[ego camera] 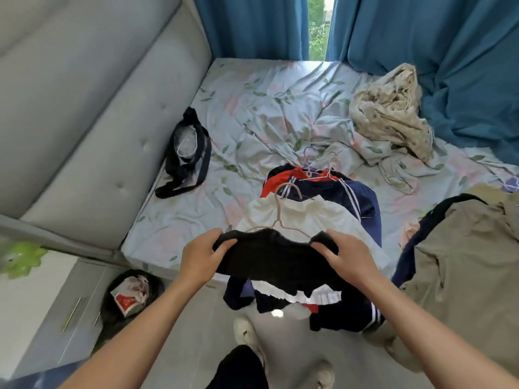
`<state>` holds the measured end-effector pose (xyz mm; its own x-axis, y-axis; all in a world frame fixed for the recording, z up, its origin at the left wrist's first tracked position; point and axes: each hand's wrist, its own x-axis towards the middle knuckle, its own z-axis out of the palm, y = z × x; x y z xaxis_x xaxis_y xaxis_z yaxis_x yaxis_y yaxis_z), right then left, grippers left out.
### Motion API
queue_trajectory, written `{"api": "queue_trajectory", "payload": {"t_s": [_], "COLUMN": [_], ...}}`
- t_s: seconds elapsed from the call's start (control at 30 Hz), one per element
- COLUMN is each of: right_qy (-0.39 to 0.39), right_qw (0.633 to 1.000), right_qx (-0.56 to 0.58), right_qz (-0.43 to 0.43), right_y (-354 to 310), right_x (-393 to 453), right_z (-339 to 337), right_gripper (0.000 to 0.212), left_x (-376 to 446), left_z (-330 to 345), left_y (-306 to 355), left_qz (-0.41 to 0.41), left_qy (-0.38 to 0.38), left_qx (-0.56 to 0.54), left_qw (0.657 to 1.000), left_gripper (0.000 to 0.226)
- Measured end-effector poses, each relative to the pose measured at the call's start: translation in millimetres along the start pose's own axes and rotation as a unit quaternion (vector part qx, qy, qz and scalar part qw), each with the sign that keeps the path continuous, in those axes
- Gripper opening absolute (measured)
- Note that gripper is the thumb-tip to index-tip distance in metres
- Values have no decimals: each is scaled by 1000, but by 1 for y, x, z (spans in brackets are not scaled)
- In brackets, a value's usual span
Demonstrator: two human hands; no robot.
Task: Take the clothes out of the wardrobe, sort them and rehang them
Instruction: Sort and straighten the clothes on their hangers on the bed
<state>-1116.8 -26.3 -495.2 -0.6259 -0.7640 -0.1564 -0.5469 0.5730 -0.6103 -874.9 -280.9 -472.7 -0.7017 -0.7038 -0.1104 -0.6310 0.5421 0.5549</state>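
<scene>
A black garment is stretched between my hands over the bed's near edge. My left hand grips its left end and my right hand grips its right end. A pale pink hanger pokes out from the garment's top, over a white garment. Beneath lies a pile of navy clothes with white stripes and a red piece, with more hangers at its far end. Part of the pile hangs off the bed's edge.
The bed has a floral sheet. A black bag lies near the grey padded headboard. A crumpled cream cloth sits far right, a khaki garment near right. Blue curtains hang behind. A nightstand stands at left.
</scene>
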Motion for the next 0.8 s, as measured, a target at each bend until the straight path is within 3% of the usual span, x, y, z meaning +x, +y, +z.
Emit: {"api": "queue_trajectory", "payload": {"t_s": [0.2, 0.47, 0.63, 0.8], "right_qy": [-18, -52, -53, -45], "right_qw": [1000, 998, 995, 993], "right_qx": [0, 2, 22, -17], "right_qz": [-6, 41, 82, 109], "right_y": [-95, -177, -205, -182], "right_x": [57, 183, 278, 376], "right_z": [60, 202, 303, 375], "right_gripper": [37, 38, 42, 50], "left_x": [22, 137, 243, 343], "left_z": [-62, -96, -88, -39], "left_y": [-90, -262, -378, -449], "left_qz": [-43, -36, -15, -5], "left_qy": [45, 18, -11, -62], "left_qx": [44, 96, 116, 138], "left_qw": [997, 995, 993, 988], "left_gripper": [41, 42, 42, 46]}}
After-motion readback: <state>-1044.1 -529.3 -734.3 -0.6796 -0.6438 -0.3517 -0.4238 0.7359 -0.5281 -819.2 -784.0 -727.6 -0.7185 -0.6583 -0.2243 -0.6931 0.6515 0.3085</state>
